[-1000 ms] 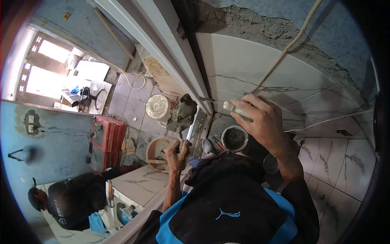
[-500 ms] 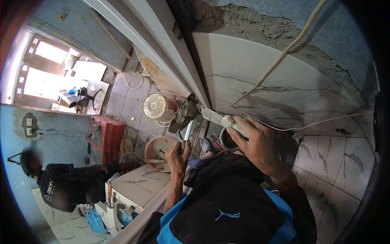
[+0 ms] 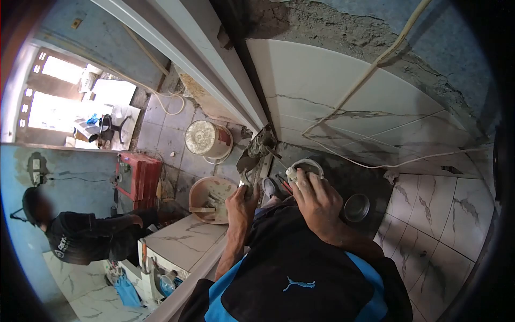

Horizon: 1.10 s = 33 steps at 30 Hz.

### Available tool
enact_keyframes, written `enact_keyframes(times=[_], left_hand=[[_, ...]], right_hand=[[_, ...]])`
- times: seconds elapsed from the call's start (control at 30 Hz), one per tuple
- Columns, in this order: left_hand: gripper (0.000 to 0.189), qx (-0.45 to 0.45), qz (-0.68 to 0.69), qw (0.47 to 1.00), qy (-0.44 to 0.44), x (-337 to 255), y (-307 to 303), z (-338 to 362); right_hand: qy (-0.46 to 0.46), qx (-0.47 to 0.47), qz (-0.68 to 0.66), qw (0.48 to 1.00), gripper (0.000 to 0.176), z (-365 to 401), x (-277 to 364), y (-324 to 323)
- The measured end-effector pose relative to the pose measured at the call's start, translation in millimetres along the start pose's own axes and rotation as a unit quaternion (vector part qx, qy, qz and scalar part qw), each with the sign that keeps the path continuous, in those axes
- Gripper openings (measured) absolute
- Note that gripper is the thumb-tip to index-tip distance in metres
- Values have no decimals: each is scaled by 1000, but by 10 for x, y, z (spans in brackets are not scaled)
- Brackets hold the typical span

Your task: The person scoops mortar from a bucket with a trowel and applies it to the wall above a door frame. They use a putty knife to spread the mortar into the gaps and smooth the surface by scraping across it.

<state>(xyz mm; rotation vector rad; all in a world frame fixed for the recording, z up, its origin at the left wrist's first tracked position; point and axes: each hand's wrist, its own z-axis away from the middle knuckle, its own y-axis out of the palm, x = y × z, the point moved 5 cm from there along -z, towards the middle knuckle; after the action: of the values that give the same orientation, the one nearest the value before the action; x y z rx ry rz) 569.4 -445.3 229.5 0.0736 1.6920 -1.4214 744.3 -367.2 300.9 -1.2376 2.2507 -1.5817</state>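
My left hand [image 3: 242,208] is closed round the handle of a trowel [image 3: 247,162], whose blade points away from me. Grey wet mortar [image 3: 263,140] is heaped toward the blade's far end, beside the foot of the white door frame [image 3: 252,115]. The fingers of my right hand [image 3: 317,203] wrap the pale, mortar-smeared handle of a putty knife [image 3: 291,173]. Its thin blade is turned nearly edge-on, with the tip at the mortar. Below that handle a bucket [image 3: 316,163] stands on the floor, partly hidden by my hand.
A lidded paint bucket [image 3: 204,138] and a round basin [image 3: 196,194] with tools in it stand left of my hands. A metal bowl [image 3: 356,207] lies to the right. A cable [image 3: 370,70] hangs along the tiled wall. At the left a co-worker [image 3: 80,236] bends near a red crate [image 3: 140,180].
My right hand has come lower and left, and the putty knife's blade has turned from flat to nearly edge-on at the mortar. The trowel has shifted slightly right.
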Motion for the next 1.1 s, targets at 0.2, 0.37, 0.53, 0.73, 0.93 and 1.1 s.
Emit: enact_keyframes(times=[0.2,0.37,0.53,0.73,0.93,1.1], left_hand=[[27,26,4,1000,-8,24,145,-53],[29,59,47,997,-29,89,252,-90],[35,78,66,994,-36,250,239,-79],[36,83,72,992,-58,367,149,-90],[37,91,56,994,-38,479,42,-78],[36,94,61,991,-76,576,-17,-43]], right_hand=[[-12,-8,16,1000,34,92,-42,156],[150,75,-334,928,33,72,-265,163],[191,3,-431,882,32,-244,-453,-136],[251,-46,-555,792,38,-702,-90,-83],[147,-186,-428,872,50,-1109,402,239],[118,-237,-389,882,55,-1257,597,421]])
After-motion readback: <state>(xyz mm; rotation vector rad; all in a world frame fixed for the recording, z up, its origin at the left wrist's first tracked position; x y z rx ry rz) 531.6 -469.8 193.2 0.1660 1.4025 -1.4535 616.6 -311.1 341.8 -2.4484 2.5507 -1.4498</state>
